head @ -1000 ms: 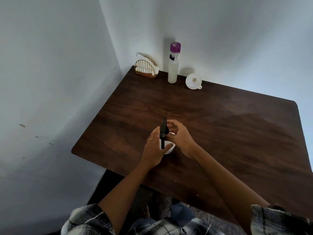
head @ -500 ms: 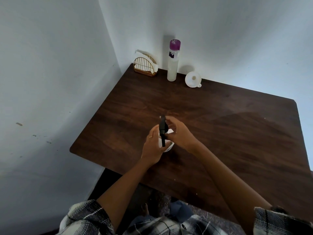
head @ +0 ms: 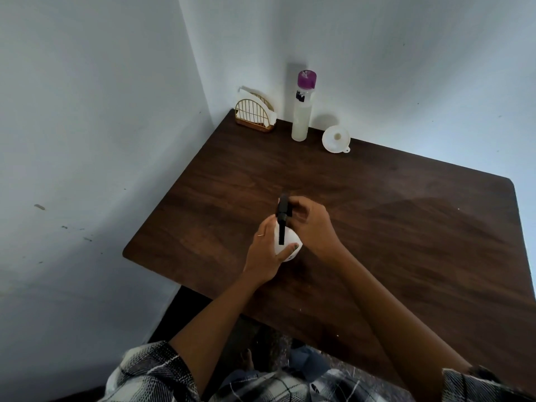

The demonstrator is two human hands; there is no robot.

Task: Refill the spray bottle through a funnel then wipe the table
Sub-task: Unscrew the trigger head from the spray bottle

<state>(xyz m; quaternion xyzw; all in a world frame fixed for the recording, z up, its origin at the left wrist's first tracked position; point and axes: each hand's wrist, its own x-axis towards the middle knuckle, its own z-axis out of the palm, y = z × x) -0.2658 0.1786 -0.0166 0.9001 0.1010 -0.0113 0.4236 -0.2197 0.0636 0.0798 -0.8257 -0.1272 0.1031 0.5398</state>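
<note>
A white spray bottle (head: 291,242) with a black trigger head (head: 282,211) stands near the middle of the dark wooden table (head: 391,227). My left hand (head: 265,250) wraps around the bottle's white body. My right hand (head: 311,224) grips the black spray head from the right. A white funnel (head: 336,139) lies at the back of the table against the wall. To the left of the funnel stands a tall clear bottle (head: 301,111) with a purple cap, holding pale liquid.
A gold wire napkin holder (head: 253,114) with white napkins sits in the back left corner. Walls close the table on the left and at the back. The table's near edge runs just in front of my forearms.
Both hands stay on the spray bottle; my right hand's fingers have shifted slightly on the black head. The view has tilted a little.
</note>
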